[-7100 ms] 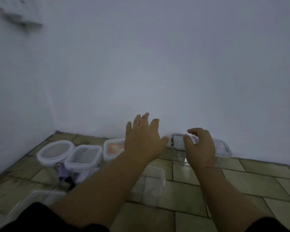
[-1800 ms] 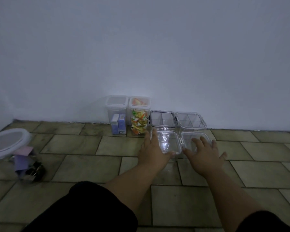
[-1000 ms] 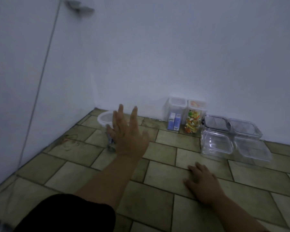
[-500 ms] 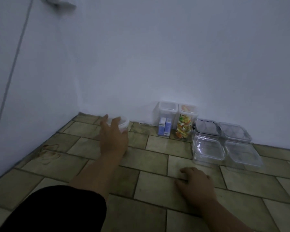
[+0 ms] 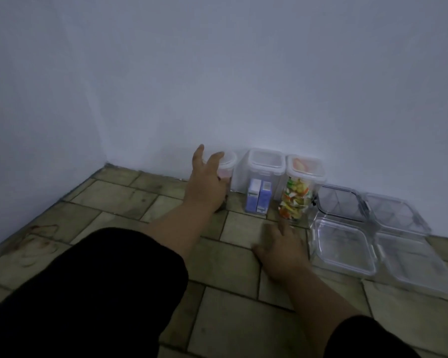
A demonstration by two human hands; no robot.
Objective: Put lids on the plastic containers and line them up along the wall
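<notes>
Plastic round tub [image 5: 226,165], lidded, is being set against the wall [image 5: 243,73] beside the tall tubs [image 5: 263,177], left hand [image 5: 204,186] fingers gripping it. Right hand [image 5: 282,248] is lying flat, fingers spread, on the floor [image 5: 230,332]; next, I judge, releasing it flush.

My left hand [image 5: 204,184] is stretched forward on a straight arm, fingers spread and curled loosely, back of the hand up. My right hand [image 5: 282,248] lies flat — palm down, fingers splayed forward — on a bent arm. Both forearms are bare below black sleeves.
</notes>
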